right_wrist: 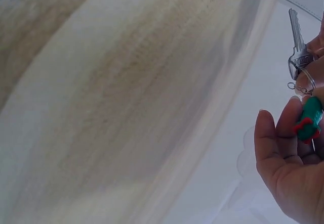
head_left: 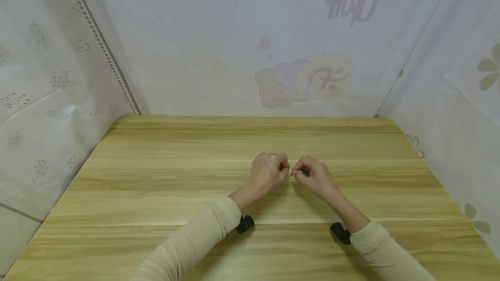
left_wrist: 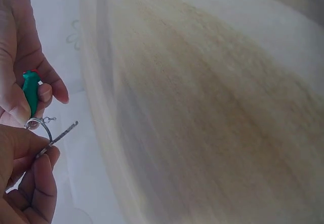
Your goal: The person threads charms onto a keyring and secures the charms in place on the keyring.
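In the head view, at 9 o'clock, a leaf-printed left cloth hung beside the table. Next came the left sleeve, pale and running up toward 1 o'clock, with a black piece at its cuff, toward 4 o'clock.

Beyond the cuff, the left hand was over the table, its grip narrow: thumb and finger pinched a key at its wide end. In the left wrist view the blade pointed toward 2 o'clock; in the right wrist view, nearly toward 12.

A metal ring bridged the small gap between the hands, at 3 o'clock from the left one. It passed through the key's wide end, and a short chain hung by it. A green charm with red parts lay at the ring's other side.

The right hand had a narrow grip too, holding the charm near the ring; whether its fingertips touched the ring could not be told. A second black piece sat at 9 o'clock from the right sleeve. At 12 o'clock stood a bear-printed back cloth; at 3 o'clock, a flower-printed right cloth.
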The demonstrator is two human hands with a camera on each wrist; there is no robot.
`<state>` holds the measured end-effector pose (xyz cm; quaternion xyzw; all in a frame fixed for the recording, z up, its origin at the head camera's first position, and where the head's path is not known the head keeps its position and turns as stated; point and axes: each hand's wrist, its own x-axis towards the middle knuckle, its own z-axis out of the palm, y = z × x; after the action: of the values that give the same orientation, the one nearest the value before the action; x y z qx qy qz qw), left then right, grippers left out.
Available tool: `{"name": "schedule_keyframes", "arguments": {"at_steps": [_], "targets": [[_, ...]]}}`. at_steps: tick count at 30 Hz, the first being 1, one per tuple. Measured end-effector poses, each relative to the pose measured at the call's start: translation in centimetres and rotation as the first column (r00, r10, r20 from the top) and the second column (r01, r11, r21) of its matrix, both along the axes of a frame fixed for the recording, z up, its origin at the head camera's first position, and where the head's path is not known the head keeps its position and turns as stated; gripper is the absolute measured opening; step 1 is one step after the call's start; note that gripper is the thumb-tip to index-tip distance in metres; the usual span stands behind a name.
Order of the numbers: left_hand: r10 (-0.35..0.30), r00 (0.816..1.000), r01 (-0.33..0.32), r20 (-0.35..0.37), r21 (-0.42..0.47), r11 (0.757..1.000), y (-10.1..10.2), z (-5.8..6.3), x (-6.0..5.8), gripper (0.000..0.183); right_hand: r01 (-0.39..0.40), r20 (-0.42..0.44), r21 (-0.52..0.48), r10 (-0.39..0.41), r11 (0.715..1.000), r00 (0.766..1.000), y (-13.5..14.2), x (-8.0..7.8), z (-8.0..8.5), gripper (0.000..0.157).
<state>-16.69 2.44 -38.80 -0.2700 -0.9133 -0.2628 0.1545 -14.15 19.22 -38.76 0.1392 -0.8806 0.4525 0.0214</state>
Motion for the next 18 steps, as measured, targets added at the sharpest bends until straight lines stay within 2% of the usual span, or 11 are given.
{"name": "schedule_keyframes", "arguments": {"at_steps": [8,11,15,18], "targets": [[0.005,0.994,-0.011,0.113,0.054,0.998,-0.08,0.25,-0.01,0.013,0.004,-0.01,0.014,-0.004,1.0,1.0,0.0,0.14,0.05,0.009],[0.008,0.984,-0.023,0.18,0.082,0.996,-0.06,0.27,0.01,0.011,0.005,-0.017,0.014,-0.005,1.0,1.0,0.08,0.11,-0.06,0.007],[-0.023,0.963,-0.013,0.268,0.131,0.991,-0.06,0.34,0.08,0.006,-0.001,0.006,-0.028,0.001,1.0,1.0,0.19,-0.03,-0.05,0.005],[-0.053,0.964,0.018,0.259,0.135,0.991,0.01,0.47,0.18,0.002,-0.006,0.036,-0.061,0.008,0.998,0.999,0.2,-0.12,0.09,0.005]]}}
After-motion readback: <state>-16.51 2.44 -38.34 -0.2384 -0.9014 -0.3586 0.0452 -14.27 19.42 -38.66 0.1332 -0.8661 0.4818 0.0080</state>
